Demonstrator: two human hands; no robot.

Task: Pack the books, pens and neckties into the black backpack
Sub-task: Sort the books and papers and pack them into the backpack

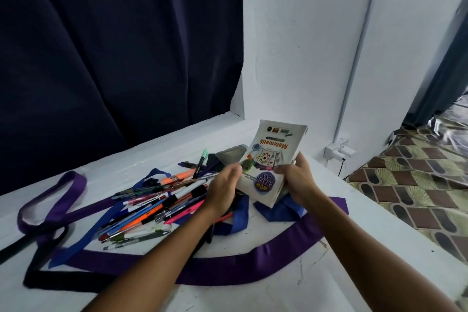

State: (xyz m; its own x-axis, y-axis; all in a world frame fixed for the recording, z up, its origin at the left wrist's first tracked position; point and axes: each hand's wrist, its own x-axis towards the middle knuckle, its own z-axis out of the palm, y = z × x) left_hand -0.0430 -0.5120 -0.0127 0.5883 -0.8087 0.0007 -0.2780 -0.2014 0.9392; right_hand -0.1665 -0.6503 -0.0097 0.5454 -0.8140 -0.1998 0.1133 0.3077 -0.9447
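Note:
My right hand (pixel 295 180) grips the near end of a white "Matematik" book (pixel 272 157), which is lifted and tilted above the white surface. My left hand (pixel 224 186) is blurred, fingers extended, at the book's left edge. A heap of several pens and markers (pixel 157 206) lies left of the hands. Purple neckties (pixel 253 258), blue neckties (pixel 239 218) and a black necktie (pixel 45 281) trail across the surface. A second grey book or pouch (pixel 231 154) sits behind the pens. No black backpack is in view.
The white platform (pixel 329 273) ends at the right, with patterned floor (pixel 410 185) below. A dark curtain (pixel 114 45) hangs behind. A white wall (pixel 304 45) carries a small white box with a cable (pixel 339 152).

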